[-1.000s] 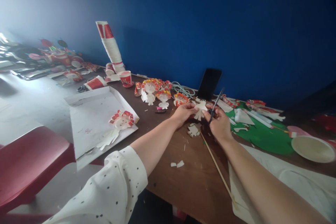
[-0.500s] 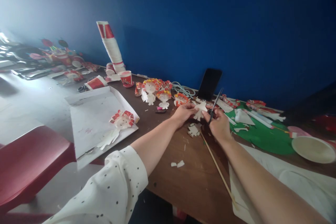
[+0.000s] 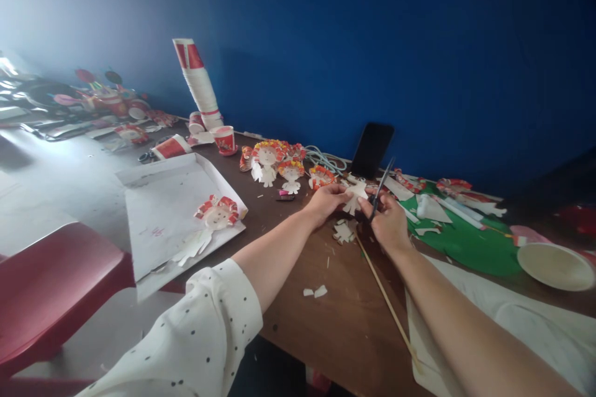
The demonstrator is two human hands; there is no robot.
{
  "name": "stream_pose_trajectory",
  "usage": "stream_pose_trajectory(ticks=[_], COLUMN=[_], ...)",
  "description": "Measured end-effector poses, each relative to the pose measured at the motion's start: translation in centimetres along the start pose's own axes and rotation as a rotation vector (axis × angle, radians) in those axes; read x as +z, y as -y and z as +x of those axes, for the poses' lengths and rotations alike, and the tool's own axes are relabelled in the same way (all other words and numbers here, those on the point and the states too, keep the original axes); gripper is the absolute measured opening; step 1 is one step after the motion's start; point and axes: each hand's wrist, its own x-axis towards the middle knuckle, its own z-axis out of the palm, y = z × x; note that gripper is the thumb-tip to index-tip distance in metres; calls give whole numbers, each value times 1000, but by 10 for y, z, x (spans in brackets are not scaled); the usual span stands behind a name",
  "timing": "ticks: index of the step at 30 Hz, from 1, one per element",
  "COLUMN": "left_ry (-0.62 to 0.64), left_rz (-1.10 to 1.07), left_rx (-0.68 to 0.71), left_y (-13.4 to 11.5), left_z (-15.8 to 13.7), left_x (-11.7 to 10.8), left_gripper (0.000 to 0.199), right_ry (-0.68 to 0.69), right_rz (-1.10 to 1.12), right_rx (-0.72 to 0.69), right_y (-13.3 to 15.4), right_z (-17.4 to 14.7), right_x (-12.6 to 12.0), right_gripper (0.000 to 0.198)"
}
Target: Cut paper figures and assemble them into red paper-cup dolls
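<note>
Between my two hands is a white paper cutout [image 3: 356, 197] shaped like a small figure. My left hand [image 3: 326, 203] pinches its left side. My right hand [image 3: 387, 221] is closed round dark-handled scissors [image 3: 382, 181], whose blades point up and away, and its fingertips also touch the cutout's right edge. Below the hands, more white paper cutouts [image 3: 344, 231] lie on the brown table [image 3: 298, 322]. Beyond my left hand stand several paper dolls [image 3: 267, 164] with red and yellow curled rims round their heads.
A phone [image 3: 371, 150] leans against the blue wall. A thin wooden stick [image 3: 386, 298] lies near my right forearm. On the right are a green disc [image 3: 484, 251] and a white bowl [image 3: 556, 265]. Leftward stand a tall leaning cup stack [image 3: 200, 90] and a white box lid [image 3: 162, 217].
Almost nothing differs. Both hands keep their hold on the cutout and scissors, and the view has shifted very slightly.
</note>
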Motion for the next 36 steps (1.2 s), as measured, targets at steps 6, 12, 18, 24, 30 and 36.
stream_pose_trajectory(ticks=[6,12,18,24,30,36], left_ry=[10,1,1,-7,25,30], left_rz=[2,2,-14,-35,-63,-55], left_rx=[-2,-5,-17,-14,0,16], left_y=[2,1,1,-1,0,2], left_z=[1,1,0,0,1,2], left_x=[-1,0,0,1,1,0], left_gripper=[24,25,24,22,23,23], right_ry=[-4,-2,3,26,55,63], right_rz=[-10,3,7,-13,-4,-5], right_rx=[0,-18,-33,-40,-32,-32], right_y=[-2,-4,-5,-6,-7,-8], right_z=[1,1,2,0,0,1], right_x=[0,0,-1,0,0,1], right_gripper=[56,56,56,54,54,52])
